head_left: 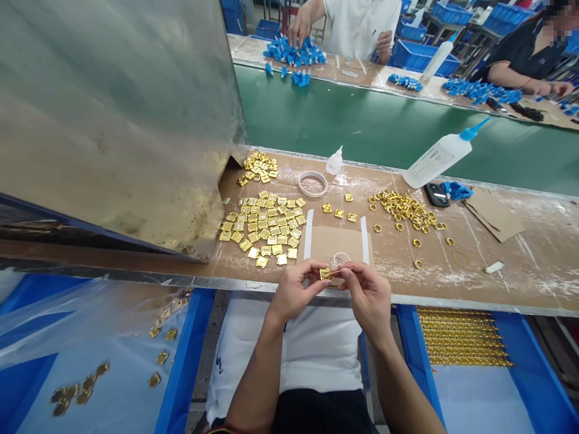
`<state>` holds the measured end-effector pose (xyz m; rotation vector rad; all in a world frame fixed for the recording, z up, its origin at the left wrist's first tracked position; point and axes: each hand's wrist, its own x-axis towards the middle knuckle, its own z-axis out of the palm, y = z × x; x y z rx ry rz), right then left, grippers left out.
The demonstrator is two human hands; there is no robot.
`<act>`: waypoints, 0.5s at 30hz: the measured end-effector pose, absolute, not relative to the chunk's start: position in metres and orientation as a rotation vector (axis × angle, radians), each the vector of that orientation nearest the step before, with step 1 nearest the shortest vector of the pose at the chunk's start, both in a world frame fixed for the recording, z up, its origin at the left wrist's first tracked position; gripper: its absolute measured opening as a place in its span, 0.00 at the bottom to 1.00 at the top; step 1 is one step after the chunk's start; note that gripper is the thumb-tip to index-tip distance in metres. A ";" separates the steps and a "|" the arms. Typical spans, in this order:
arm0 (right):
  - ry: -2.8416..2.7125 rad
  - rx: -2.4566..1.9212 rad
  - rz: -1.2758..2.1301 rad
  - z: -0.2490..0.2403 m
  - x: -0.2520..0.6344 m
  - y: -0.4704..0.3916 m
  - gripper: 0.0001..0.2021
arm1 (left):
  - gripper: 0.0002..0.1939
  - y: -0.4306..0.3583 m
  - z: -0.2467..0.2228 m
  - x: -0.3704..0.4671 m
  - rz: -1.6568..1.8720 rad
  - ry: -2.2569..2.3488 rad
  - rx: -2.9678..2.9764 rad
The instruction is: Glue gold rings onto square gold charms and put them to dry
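On the bench (520,265), square plates (262,226) lie left of the card (337,241); rings (407,208) lie to its right. A tape roll (312,183) and small bottle (334,163) sit behind it, and a large bottle (441,157) behind the rings.

Shiny gold metal on matt brown board

The gold square pieces (262,226) and rings (404,208) are glossy metal; the tabletop (520,265) is matt brown board, scuffed and streaked white; the squeeze bottle (436,160) is smooth white plastic; the side trays (183,355) are glossy blue plastic.

A factory assembly line: green conveyor belt (362,129), blue bins (418,55), seated workers.
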<state>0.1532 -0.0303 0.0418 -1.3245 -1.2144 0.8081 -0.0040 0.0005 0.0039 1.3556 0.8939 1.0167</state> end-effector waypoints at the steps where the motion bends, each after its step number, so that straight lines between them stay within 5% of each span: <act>1: -1.215 -1.330 0.810 0.042 0.153 -0.030 0.11 | 0.13 0.001 0.004 -0.004 1.019 0.890 1.352; 15: -1.227 -1.344 0.812 0.040 0.153 -0.030 0.14 | 0.12 0.001 0.006 -0.004 1.027 0.895 1.337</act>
